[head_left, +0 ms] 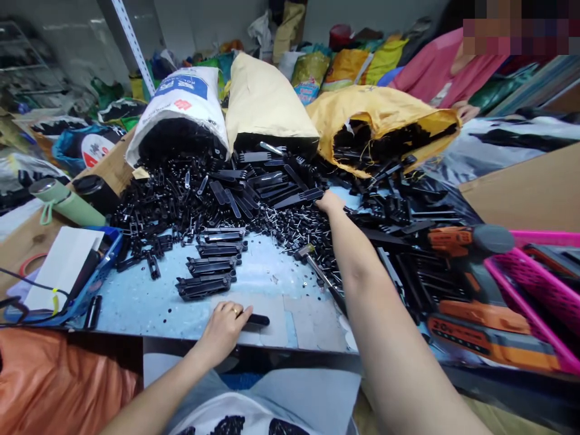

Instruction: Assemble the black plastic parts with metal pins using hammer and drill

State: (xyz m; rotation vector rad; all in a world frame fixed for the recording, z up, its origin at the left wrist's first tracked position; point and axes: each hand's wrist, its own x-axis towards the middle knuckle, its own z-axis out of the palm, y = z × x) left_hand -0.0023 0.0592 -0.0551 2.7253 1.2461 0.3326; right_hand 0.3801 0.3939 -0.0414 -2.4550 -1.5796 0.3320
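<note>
Near the front edge of the table, my left hand [225,329] is closed on a flat black plastic piece [259,319], whose rounded end sticks out past the thumb. My right arm stretches forward to the pile. There my right hand [331,203] pinches the end of a black fork-shaped plastic piece [294,199]; some of its fingertips are hidden. Below that hand lies a heap of small metal pins with black heads [294,226]. Between my hands, several black assembled pieces [206,285] form stacked rows on the blue tabletop [149,305]. A hammer [322,273] lies beside my right forearm.
White [190,90], cream [267,96] and yellow sacks [362,109] spill black parts at the back. At right are an orange cordless drill [480,290] and pink basket [512,278]. A blue tray [109,254] and green bottle [72,202] stand left. Another person's pink sleeve [430,57] shows behind.
</note>
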